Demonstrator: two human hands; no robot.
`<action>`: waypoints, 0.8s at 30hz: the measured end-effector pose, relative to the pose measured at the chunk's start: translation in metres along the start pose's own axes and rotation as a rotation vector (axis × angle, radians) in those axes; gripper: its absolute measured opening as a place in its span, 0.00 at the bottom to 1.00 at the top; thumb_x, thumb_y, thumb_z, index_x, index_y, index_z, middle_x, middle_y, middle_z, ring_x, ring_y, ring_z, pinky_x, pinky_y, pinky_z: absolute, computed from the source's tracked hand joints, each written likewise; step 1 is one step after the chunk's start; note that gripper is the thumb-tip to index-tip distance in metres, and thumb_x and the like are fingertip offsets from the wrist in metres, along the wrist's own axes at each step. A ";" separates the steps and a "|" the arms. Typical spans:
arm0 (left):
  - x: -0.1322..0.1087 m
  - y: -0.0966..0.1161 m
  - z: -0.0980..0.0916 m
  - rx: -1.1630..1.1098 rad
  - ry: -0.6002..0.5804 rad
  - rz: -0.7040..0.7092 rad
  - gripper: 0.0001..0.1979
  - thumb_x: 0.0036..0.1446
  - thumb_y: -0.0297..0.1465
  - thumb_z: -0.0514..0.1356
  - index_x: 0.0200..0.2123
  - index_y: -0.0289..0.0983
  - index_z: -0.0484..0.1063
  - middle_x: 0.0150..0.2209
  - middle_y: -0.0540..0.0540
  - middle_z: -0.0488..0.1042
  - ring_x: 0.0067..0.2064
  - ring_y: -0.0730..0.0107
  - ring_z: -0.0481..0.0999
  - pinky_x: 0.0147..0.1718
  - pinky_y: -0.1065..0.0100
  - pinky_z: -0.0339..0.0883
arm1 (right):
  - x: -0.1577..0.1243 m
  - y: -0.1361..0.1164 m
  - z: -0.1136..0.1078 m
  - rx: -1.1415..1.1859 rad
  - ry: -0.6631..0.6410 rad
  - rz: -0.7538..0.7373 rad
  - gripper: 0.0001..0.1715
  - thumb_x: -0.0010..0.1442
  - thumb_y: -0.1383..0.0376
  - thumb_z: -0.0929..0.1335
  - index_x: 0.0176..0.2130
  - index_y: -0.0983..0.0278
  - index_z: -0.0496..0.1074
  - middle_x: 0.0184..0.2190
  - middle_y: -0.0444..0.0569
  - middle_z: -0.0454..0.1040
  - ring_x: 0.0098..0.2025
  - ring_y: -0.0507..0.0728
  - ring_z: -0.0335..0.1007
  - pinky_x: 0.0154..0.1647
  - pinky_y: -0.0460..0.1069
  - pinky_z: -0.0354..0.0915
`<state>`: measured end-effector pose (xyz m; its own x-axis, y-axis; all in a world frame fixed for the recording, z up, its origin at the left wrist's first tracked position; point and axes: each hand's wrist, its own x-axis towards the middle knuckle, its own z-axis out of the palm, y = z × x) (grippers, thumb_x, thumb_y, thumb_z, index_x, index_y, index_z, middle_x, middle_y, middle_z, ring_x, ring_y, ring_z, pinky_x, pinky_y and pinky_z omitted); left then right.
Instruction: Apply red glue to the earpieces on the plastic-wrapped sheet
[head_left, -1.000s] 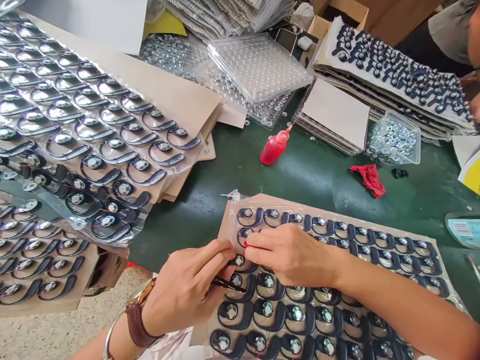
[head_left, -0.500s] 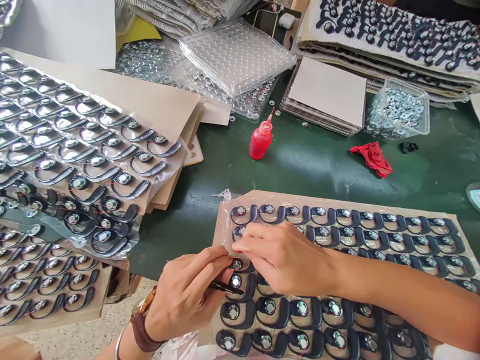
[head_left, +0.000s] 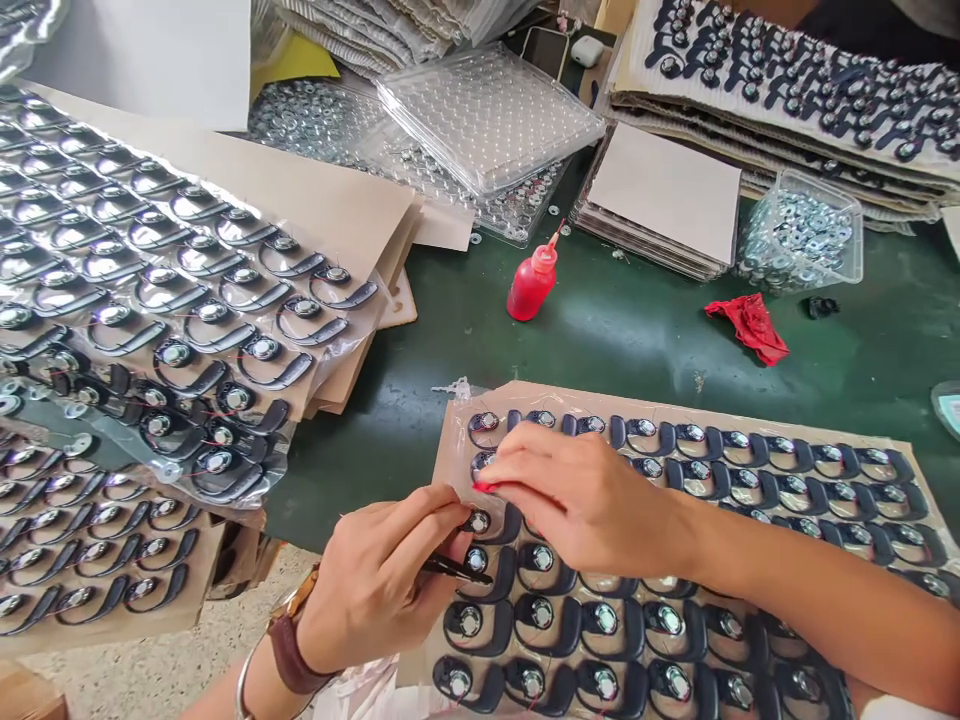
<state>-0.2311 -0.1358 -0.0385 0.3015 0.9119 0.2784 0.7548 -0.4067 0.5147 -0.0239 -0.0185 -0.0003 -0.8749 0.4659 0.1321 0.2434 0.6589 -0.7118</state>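
A cardboard sheet (head_left: 885, 440) lies in front of me, covered in rows of black hook-shaped earpieces with round silver speaker discs (head_left: 540, 612) under clear film. My left hand (head_left: 382, 580) is closed in a pinch at the sheet's left edge and grips thin black tweezers (head_left: 456, 570), whose tips point at a disc in the left column. My right hand (head_left: 581, 500) rests fingers-down on the upper left rows, its fingertips pressed together on a small part that I cannot make out.
Stacks of filled sheets (head_left: 150, 300) overlap at the left. A red squeeze bottle (head_left: 531, 285) stands on the green table (head_left: 645, 345). Clear blister trays (head_left: 487, 115), a card pile (head_left: 664, 200), a tub of washers (head_left: 799, 235) and a red rag (head_left: 750, 325) lie behind.
Both hands stay at the same spot on the sheet. The right fingertips have shifted slightly along the upper left rows. The view has moved a little.
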 end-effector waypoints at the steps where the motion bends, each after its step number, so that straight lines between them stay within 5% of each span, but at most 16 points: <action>1: 0.000 0.001 0.000 0.012 0.001 -0.017 0.15 0.52 0.22 0.54 0.44 0.36 0.68 0.40 0.43 0.75 0.31 0.73 0.73 0.26 0.71 0.65 | 0.001 0.002 -0.006 -0.004 0.073 0.024 0.13 0.64 0.72 0.63 0.47 0.62 0.70 0.40 0.49 0.74 0.39 0.53 0.72 0.36 0.46 0.68; 5: 0.000 0.002 0.001 0.082 0.028 -0.023 0.16 0.51 0.24 0.55 0.45 0.35 0.70 0.42 0.42 0.73 0.31 0.71 0.72 0.27 0.70 0.65 | -0.001 0.038 -0.046 -0.412 0.429 0.118 0.11 0.62 0.69 0.65 0.44 0.60 0.73 0.41 0.49 0.75 0.36 0.54 0.72 0.34 0.48 0.66; 7: -0.001 0.003 0.000 0.108 0.044 -0.009 0.17 0.51 0.26 0.56 0.46 0.35 0.70 0.41 0.42 0.73 0.29 0.71 0.72 0.26 0.69 0.65 | -0.001 0.065 -0.064 -0.702 0.482 0.125 0.11 0.61 0.67 0.65 0.45 0.61 0.73 0.40 0.50 0.76 0.37 0.57 0.73 0.37 0.51 0.67; 10: -0.006 0.006 -0.006 0.159 0.123 -0.032 0.17 0.51 0.27 0.59 0.46 0.36 0.70 0.39 0.43 0.72 0.29 0.72 0.71 0.26 0.71 0.64 | 0.007 0.088 -0.071 -0.904 0.374 0.006 0.21 0.62 0.67 0.65 0.54 0.59 0.68 0.51 0.53 0.73 0.56 0.65 0.66 0.56 0.62 0.61; 14: -0.020 0.019 -0.021 0.156 0.220 -0.183 0.14 0.54 0.27 0.59 0.46 0.37 0.71 0.37 0.45 0.70 0.31 0.75 0.71 0.29 0.74 0.64 | 0.043 0.082 -0.049 -0.674 0.155 -0.166 0.34 0.66 0.76 0.54 0.63 0.46 0.52 0.61 0.40 0.63 0.66 0.55 0.53 0.65 0.63 0.51; 18: -0.048 0.033 -0.027 0.091 0.052 -0.232 0.04 0.59 0.27 0.56 0.34 0.38 0.71 0.24 0.52 0.66 0.22 0.79 0.64 0.23 0.75 0.57 | 0.085 0.085 -0.035 -0.576 0.167 -0.163 0.33 0.62 0.80 0.50 0.58 0.57 0.63 0.57 0.46 0.67 0.66 0.56 0.52 0.65 0.64 0.53; 20: -0.067 0.036 -0.024 0.115 -0.006 -0.333 0.14 0.59 0.32 0.57 0.21 0.37 0.63 0.17 0.55 0.59 0.18 0.80 0.58 0.20 0.74 0.53 | 0.095 0.092 -0.039 -0.697 0.182 -0.138 0.28 0.61 0.80 0.52 0.49 0.64 0.70 0.48 0.51 0.72 0.61 0.61 0.59 0.64 0.67 0.52; 24: -0.093 0.038 -0.008 -0.207 -0.306 -0.586 0.20 0.61 0.41 0.55 0.21 0.37 0.64 0.17 0.54 0.63 0.19 0.79 0.61 0.19 0.76 0.54 | 0.084 0.093 -0.061 -0.972 0.239 -0.087 0.16 0.61 0.75 0.57 0.43 0.68 0.70 0.38 0.55 0.72 0.50 0.65 0.67 0.55 0.69 0.58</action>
<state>-0.2351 -0.2360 -0.0387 0.0514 0.9466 -0.3183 0.7260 0.1834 0.6628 -0.0488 0.1178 -0.0131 -0.8249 0.4295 0.3676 0.5124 0.8427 0.1652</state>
